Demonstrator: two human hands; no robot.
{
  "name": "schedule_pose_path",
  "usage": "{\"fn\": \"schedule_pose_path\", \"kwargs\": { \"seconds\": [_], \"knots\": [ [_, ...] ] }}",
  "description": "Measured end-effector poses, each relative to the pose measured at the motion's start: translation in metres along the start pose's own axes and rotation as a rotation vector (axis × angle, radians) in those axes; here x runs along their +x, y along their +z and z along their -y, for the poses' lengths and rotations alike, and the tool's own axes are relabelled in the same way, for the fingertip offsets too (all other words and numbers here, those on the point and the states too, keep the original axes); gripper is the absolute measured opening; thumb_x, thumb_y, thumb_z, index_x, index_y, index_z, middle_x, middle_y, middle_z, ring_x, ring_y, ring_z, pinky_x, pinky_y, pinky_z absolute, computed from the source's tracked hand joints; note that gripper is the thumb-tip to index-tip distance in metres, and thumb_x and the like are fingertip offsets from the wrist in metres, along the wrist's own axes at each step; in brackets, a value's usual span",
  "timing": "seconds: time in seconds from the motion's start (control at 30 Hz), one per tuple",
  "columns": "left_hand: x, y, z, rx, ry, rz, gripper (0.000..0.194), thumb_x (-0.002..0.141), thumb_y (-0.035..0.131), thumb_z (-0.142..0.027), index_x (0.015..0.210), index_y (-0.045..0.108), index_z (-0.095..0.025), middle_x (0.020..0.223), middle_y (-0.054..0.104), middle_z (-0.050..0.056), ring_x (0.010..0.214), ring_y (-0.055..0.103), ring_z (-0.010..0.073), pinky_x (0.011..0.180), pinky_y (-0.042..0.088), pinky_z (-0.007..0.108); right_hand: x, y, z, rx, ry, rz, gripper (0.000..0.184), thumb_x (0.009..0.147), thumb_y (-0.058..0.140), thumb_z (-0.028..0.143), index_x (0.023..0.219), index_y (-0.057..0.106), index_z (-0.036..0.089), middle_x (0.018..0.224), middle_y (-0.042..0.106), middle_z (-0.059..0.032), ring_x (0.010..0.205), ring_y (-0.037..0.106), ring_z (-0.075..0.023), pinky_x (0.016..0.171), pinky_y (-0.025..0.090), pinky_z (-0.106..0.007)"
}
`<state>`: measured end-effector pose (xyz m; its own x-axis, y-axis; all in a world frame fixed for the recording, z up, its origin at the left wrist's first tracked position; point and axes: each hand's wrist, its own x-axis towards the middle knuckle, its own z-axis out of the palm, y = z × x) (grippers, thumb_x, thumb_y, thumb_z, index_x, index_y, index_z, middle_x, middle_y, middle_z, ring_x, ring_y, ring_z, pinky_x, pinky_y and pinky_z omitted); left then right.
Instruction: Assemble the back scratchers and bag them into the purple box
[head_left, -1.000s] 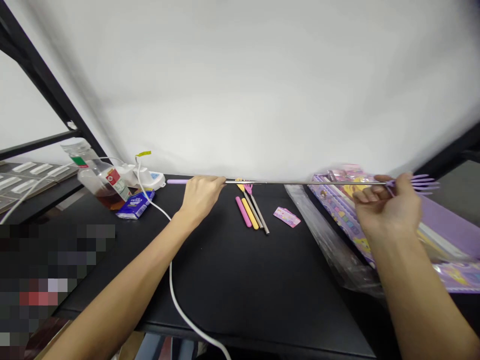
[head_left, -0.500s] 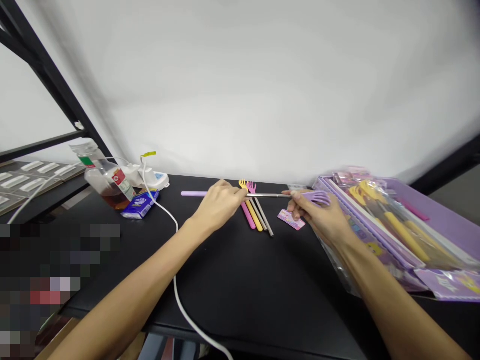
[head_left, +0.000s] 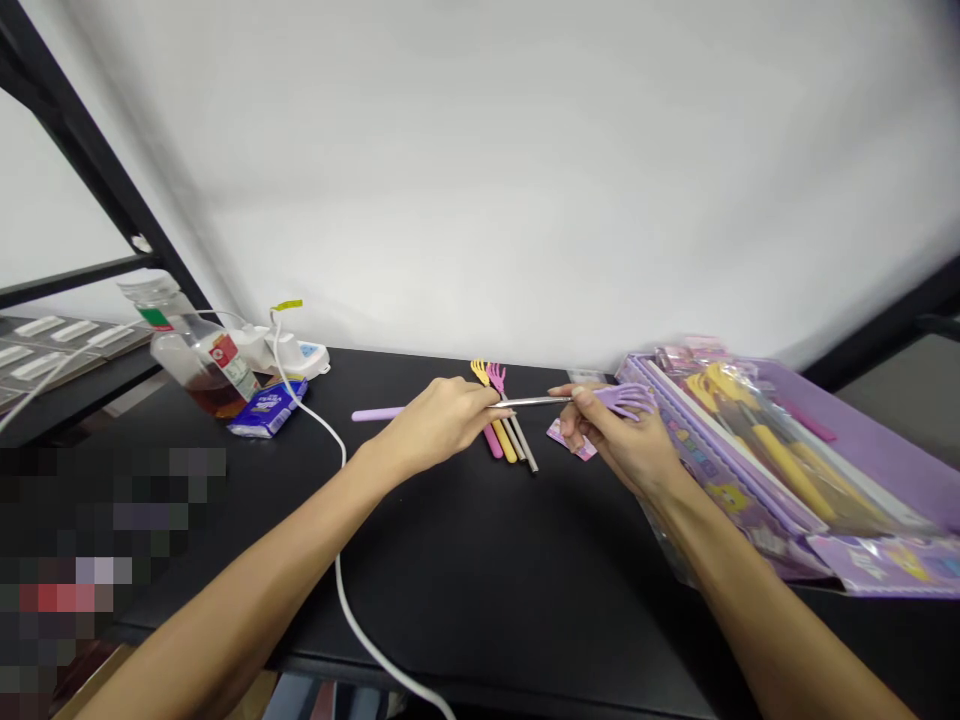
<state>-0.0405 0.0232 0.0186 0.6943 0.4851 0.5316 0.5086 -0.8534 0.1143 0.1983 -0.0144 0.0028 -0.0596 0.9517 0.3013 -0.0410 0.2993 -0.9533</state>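
Note:
A purple back scratcher with a metal rod lies level between my hands above the black table. My left hand is closed around it where the rod meets the purple handle, whose end sticks out to the left. Near the purple claw head, my right hand pinches the rod. Beneath and behind the rod, a yellow back scratcher and a pink back scratcher lie on the table beside loose metal rods. A small pink printed card lies partly hidden under my right hand.
At right stands a purple display box with bagged yellow back scratchers. On the left are a jar of brown liquid, a blue packet and a power strip. A white cable crosses the table.
Both hands still hold the purple back scratcher. Its handle end has dipped slightly relative to the table, tilting the rod a little. The whole view has shifted somewhat.

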Motion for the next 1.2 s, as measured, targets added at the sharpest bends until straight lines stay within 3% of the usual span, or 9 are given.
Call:
{"fn": "schedule_pose_path", "kwargs": {
  "seconds": [0.2,0.33,0.47,0.6,0.7,0.8,0.97,1.1,1.2],
  "knots": [
    [0.004,-0.008,-0.003,-0.252,-0.062,0.108,0.037,0.103,0.049,-0.041,0.089,0.073,-0.016,0.067,0.067,0.001,0.059,0.059,0.0120,0.060,0.040,0.024,0.000,-0.006,0.004,-0.001,-0.007,0.047,0.030,0.084,0.077,0.046,0.094,0.079,0.017,0.066,0.069,-0.0028,0.051,0.060,-0.0121,0.049,0.049,-0.026],
    [-0.003,-0.011,0.017,-0.135,-0.094,0.022,0.032,0.100,0.055,-0.041,0.118,0.070,-0.019,0.103,0.076,0.006,0.087,0.070,0.0179,0.077,0.047,0.026,0.004,-0.014,0.013,0.092,-0.042,-0.121,0.030,0.079,0.081,0.046,0.084,0.079,0.017,0.069,0.069,-0.0027,0.054,0.060,-0.0101,0.052,0.051,-0.023],
    [-0.012,-0.011,0.035,-0.036,-0.068,-0.024,0.030,0.102,0.052,-0.037,0.115,0.070,-0.018,0.101,0.074,0.007,0.086,0.069,0.0185,0.076,0.048,0.028,0.008,-0.024,0.012,0.168,-0.062,-0.253,0.027,0.072,0.087,0.042,0.080,0.073,0.021,0.063,0.069,0.0005,0.051,0.059,-0.0099,0.049,0.050,-0.022],
    [-0.005,-0.001,0.016,-0.051,0.033,0.011,0.030,0.104,0.047,-0.034,0.112,0.069,-0.015,0.094,0.073,0.007,0.077,0.068,0.0165,0.072,0.047,0.027,0.004,-0.006,0.004,0.044,0.018,-0.077,0.029,0.074,0.085,0.043,0.083,0.073,0.019,0.068,0.072,-0.0022,0.053,0.063,-0.0127,0.053,0.053,-0.026],
    [0.001,0.006,-0.003,-0.018,0.018,0.050,0.034,0.105,0.043,-0.035,0.095,0.069,-0.014,0.082,0.070,0.005,0.069,0.065,0.0161,0.064,0.043,0.026,0.000,0.016,0.000,-0.055,0.043,0.029,0.031,0.080,0.079,0.044,0.089,0.075,0.015,0.066,0.070,-0.0021,0.050,0.060,-0.0108,0.051,0.049,-0.025],
    [0.002,0.007,-0.010,-0.001,-0.024,0.059,0.035,0.105,0.042,-0.036,0.099,0.069,-0.015,0.083,0.071,0.005,0.070,0.066,0.0165,0.063,0.043,0.026,0.000,0.021,0.000,-0.086,0.023,0.013,0.031,0.081,0.078,0.044,0.094,0.072,0.016,0.061,0.067,0.0010,0.046,0.055,-0.0086,0.047,0.044,-0.023],
    [-0.002,0.002,-0.008,-0.008,-0.114,0.030,0.035,0.105,0.042,-0.035,0.132,0.061,-0.022,0.096,0.072,0.005,0.073,0.066,0.0161,0.065,0.045,0.026,0.004,-0.001,0.002,0.012,0.015,-0.103,0.031,0.075,0.084,0.041,0.089,0.068,0.019,0.063,0.068,0.0018,0.048,0.058,-0.0099,0.050,0.048,-0.024],
    [-0.003,0.005,-0.012,-0.167,-0.168,-0.031,0.032,0.103,0.045,-0.034,0.126,0.065,-0.021,0.104,0.072,0.006,0.083,0.067,0.0165,0.075,0.048,0.027,0.006,-0.010,0.006,-0.006,0.037,-0.177,0.032,0.068,0.089,0.040,0.086,0.073,0.017,0.069,0.073,-0.0024,0.056,0.063,-0.0123,0.060,0.055,-0.028],
    [-0.001,0.010,-0.018,-0.398,-0.289,-0.059,0.031,0.101,0.049,-0.035,0.120,0.068,-0.020,0.092,0.072,0.004,0.073,0.064,0.0140,0.070,0.048,0.026,0.005,-0.014,0.015,0.025,0.063,-0.171,0.038,0.067,0.088,0.040,0.095,0.074,0.019,0.078,0.077,-0.0049,0.066,0.069,-0.0164,0.070,0.058,-0.033]
  ]
}}
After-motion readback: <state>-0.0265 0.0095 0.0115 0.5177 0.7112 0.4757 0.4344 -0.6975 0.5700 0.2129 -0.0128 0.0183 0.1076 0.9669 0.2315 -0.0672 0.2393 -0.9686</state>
